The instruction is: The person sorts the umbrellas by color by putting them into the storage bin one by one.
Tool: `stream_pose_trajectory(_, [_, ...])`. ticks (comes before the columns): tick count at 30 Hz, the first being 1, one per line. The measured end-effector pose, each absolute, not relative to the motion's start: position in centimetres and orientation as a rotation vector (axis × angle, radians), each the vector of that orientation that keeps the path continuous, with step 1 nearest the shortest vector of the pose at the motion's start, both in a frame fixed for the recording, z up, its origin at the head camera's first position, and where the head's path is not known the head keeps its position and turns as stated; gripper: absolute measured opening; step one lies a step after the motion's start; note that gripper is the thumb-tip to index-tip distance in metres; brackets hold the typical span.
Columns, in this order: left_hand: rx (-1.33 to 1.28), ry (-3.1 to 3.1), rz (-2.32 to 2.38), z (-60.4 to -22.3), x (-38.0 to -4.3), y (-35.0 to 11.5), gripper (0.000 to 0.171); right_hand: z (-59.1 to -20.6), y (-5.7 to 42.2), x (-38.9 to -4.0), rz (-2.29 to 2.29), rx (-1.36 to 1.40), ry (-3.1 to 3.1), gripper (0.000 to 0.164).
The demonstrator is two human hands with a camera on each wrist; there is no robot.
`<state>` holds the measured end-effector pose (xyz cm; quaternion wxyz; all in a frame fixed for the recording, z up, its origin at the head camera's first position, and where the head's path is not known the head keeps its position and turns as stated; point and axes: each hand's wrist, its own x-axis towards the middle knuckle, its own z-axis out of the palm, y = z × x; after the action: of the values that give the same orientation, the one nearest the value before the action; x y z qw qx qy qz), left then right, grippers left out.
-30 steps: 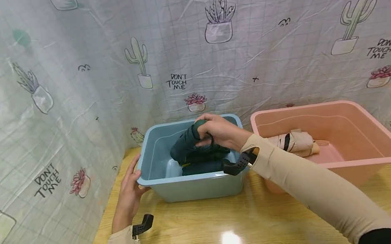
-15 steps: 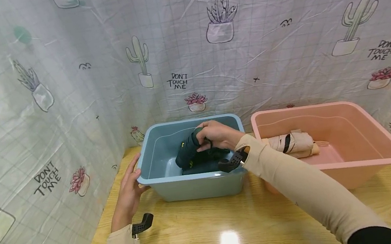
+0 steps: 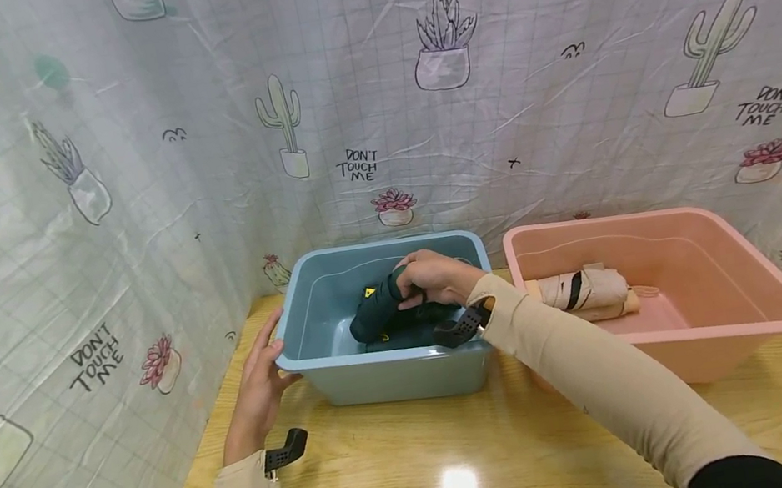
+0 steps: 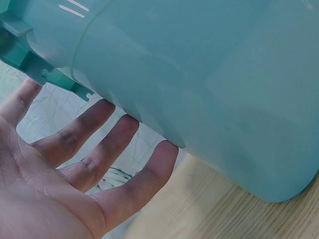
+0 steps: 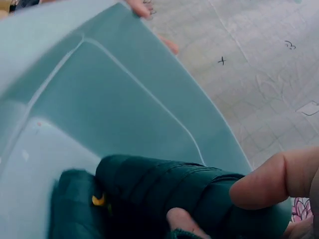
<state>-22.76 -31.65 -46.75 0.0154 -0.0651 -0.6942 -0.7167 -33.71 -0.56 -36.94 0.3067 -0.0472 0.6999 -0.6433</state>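
In the blue plastic bin [image 3: 396, 378], my right hand [image 3: 434, 275] grips one end of a dark green folded umbrella [image 3: 374, 314]. The right wrist view shows my thumb [image 5: 259, 186] on top of the umbrella's wrapped cloth [image 5: 164, 184]. A second dark green folded bundle [image 5: 75, 204] with a small yellow mark beside it lies under and next to it, partly hidden by the first. My left hand [image 3: 257, 378] rests against the bin's left end; in the left wrist view its fairly straight fingers [image 4: 99, 164] touch the outer wall [image 4: 199, 84].
To the right stands a pink bin [image 3: 722, 325] containing a beige folded umbrella [image 3: 591, 292] with a black band. Both bins sit on a wooden table [image 3: 365, 475]. A cactus-printed curtain [image 3: 370, 104] hangs behind and at the left.
My right hand has lowered the umbrella deeper into the blue bin and turned it, so a yellow tag shows on its side. The left hand stays where it was.
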Motion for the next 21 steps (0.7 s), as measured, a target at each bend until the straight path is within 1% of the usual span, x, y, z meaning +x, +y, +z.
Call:
stream_pose_trajectory(2, [-0.195, -2.157, -2.232, -46.7, -22.8, -31.6, 0.057, -36.9, -0.4, -33.7, -1.669, -0.101, 1.882, 0.047])
stream_pose_trajectory(4, [-0.189, -2.161, -2.226, -46.7, -22.7, -31.5, 0.057, -36.9, -0.2, -33.7, -1.629, -0.085, 1.916, 0.049])
stream_pose_trajectory(9, [-0.173, -2.169, -2.21, -46.8, -22.7, -31.5, 0.056, -36.9, 0.5, -33.7, -1.492, -0.103, 2.035, 0.043])
stream_pose_trajectory(10, [-0.173, -2.171, -2.209, -46.8, -22.7, -31.5, 0.055, -36.9, 0.7, -33.7, -1.466, -0.112, 2.058, 0.041])
stream_pose_trajectory(12, [-0.17, -2.171, -2.21, -46.7, -22.8, -31.6, 0.055, -37.0, 0.9, -33.8, -1.419, -0.131, 2.095, 0.023])
stream_pose_trajectory(16, [-0.174, -2.177, -2.211, -46.6, -22.7, -31.5, 0.055, -36.9, 1.5, -33.6, -1.31, -0.165, 2.206, 0.015])
stream_pose_trajectory(17, [-0.175, -2.176, -2.212, -46.6, -22.7, -31.6, 0.056, -36.9, 1.5, -33.5, -1.28, -0.171, 2.237, 0.016])
stream_pose_trajectory(19, [-0.18, -2.175, -2.213, -46.5, -22.7, -31.5, 0.056, -36.7, 1.8, -33.3, -1.236, -0.181, 2.289, 0.031])
stream_pose_trajectory(21, [-0.178, -2.172, -2.218, -46.5, -22.7, -31.5, 0.057, -36.7, 1.9, -33.2, -1.221, -0.187, 2.299, 0.034])
